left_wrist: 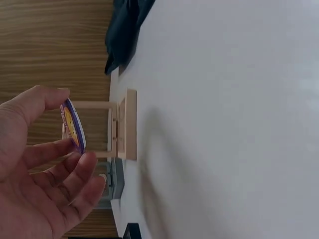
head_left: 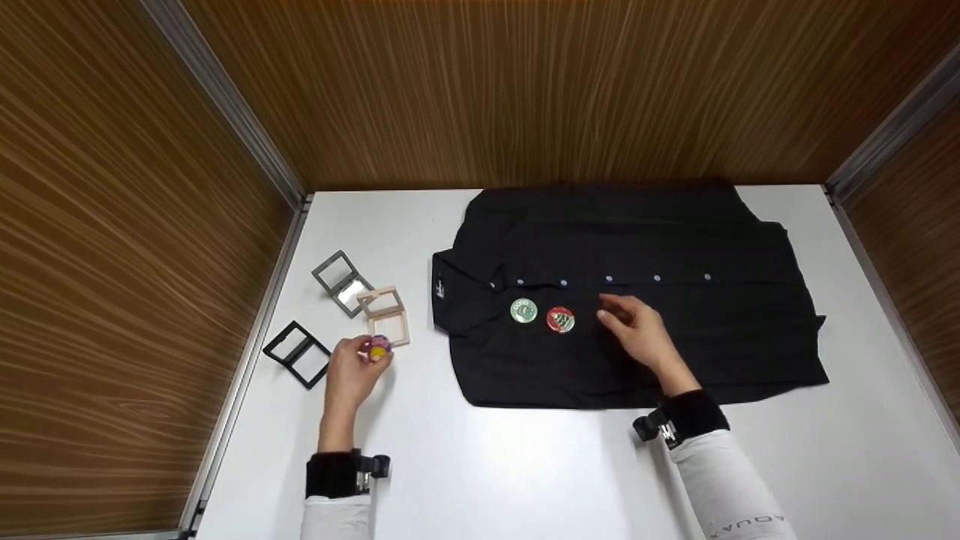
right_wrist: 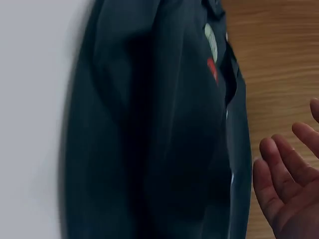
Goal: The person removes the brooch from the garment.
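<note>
Purple-yellow round badge (head_left: 380, 346): held aloft, left. Black shirt (head_left: 637, 244): flat, collar left; green badge (head_left: 523, 310), red badge (head_left: 560, 320) on near half.

The shirt (head_left: 630, 251) is black, one badge (head_left: 379, 347) purple and yellow.

The left hand (head_left: 352, 373) holds a pinch, thumb (left_wrist: 42, 99) opposite bent fingers (left_wrist: 72, 181); well apart to its right, the right hand (head_left: 643, 334) is relaxed, thumb and fingertips (right_wrist: 268, 148) separated, its sleeved forearm (head_left: 724, 480) slanting back.
</note>
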{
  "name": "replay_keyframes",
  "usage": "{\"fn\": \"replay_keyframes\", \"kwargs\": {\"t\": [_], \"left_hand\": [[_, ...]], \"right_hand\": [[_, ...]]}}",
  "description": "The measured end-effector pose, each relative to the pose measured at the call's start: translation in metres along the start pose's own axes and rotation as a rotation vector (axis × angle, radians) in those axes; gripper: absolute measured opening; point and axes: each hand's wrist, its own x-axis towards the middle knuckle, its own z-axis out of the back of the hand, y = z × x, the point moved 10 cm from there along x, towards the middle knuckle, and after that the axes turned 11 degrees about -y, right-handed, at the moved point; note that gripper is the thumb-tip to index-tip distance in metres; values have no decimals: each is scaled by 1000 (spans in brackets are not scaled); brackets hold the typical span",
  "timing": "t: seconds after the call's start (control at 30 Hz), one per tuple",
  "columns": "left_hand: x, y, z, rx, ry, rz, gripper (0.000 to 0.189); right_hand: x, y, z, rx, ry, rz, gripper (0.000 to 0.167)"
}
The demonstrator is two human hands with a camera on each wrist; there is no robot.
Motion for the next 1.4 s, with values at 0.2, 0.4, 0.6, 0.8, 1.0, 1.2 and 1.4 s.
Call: {"fn": "replay_keyframes", "kwargs": {"t": [0.2, 0.4, 0.6, 0.8, 1.0, 1.2, 1.4], "left_hand": [[1, 23, 27, 93, -46, 33, 46], [0, 46, 44, 173, -51, 103, 49], [-1, 62, 57, 207, -81, 158, 49], [2, 80, 68, 226, -145, 196, 39], [12, 86, 69, 279, -142, 164, 32], [21, 91, 64, 305, -119, 165, 32], [26, 93, 62, 315, -124, 152, 31]], "right_hand": [[-4, -12, 7, -165, 47, 44, 44], [-11, -22, 2, -310, 138, 57, 51], [-21, -30, -3, -430, 228, 63, 53], [-29, -37, -4, -484, 276, 52, 55], [-33, -39, -4, -508, 310, 38, 57], [-34, -45, -1, -521, 314, 27, 58], [-35, -48, 1, -527, 318, 25, 60]]}}
